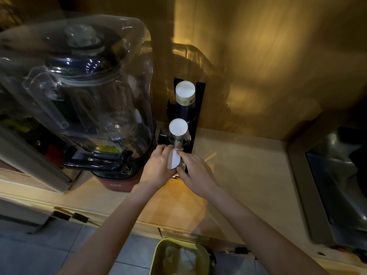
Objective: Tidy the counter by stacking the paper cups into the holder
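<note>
A black cup holder (200, 100) stands against the back wall on the counter. Its rear slot holds an upside-down stack of paper cups (185, 93), white bottom facing up. A second upside-down stack (178, 128) sits in the middle slot. In front of the holder, both hands hold another upside-down paper cup (173, 160), tilted, its white base toward me. My left hand (157, 167) grips its left side and my right hand (195, 172) grips its right side. The cup's lower part is hidden between my hands.
A large blender under a clear plastic cover (87, 92) stands close to the left of the holder. A dark sink (339, 179) lies at the right. Thin wooden sticks (210, 156) lie beside the holder's base. A yellow-green bin (180, 257) stands below the counter edge.
</note>
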A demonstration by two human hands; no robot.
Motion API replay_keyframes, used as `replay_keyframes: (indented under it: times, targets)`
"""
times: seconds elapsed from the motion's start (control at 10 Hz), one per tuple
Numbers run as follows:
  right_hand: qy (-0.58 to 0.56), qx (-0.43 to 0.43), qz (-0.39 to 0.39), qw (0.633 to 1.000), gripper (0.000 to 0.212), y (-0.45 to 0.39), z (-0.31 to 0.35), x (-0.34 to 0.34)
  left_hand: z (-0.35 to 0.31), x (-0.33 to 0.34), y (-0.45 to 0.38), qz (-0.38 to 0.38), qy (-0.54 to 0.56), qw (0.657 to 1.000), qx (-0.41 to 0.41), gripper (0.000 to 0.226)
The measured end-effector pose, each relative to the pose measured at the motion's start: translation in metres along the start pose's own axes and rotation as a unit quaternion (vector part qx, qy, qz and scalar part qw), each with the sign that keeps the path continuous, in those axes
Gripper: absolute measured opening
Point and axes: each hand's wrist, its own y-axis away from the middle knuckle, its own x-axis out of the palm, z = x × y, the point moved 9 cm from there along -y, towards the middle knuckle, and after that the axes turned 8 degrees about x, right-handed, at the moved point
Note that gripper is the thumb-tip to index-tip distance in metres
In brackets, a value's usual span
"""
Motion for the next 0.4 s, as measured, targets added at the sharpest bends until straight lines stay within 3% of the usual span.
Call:
replay_keyframes:
  times: [0.2,0.3,0.4]
  targets:
    - [0.042,-0.008,0.02,0.999,0.051,-0.003,0.001,0.003,-0.001,0.004,-0.003,0.027,-0.05,0.998,-0.013,0.07]
    - [-0.008,0.013,0.04,0.999,0.048,-0.006,0.0,-0.001,0.001,0.009,-0.007,0.076,-0.043,0.996,-0.032,0.076]
    - [-0.133,0.059,0.038,0.989,0.04,-0.011,-0.003,-0.03,-0.003,-0.003,-0.017,0.098,-0.035,0.994,-0.042,0.073]
